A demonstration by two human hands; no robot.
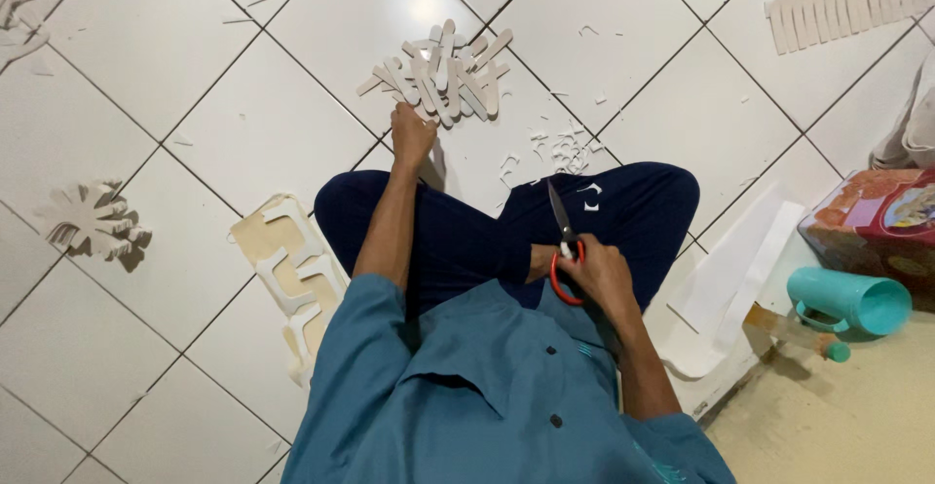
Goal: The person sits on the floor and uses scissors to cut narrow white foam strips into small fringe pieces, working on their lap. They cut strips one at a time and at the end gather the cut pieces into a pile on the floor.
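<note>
The left hand [413,136] reaches forward to a heap of pale, flat, round-ended strips [443,73] on the white tiled floor [146,46], fingers closed at the heap's near edge; whether they pinch a strip cannot be told. The right hand [596,272] grips red-handled scissors [563,250] over the lap, blades together, pointing forward. A teal jug [849,301] lies on its side at right, contents unseen. A cut-out sheet [287,270] lies beside the left knee.
</note>
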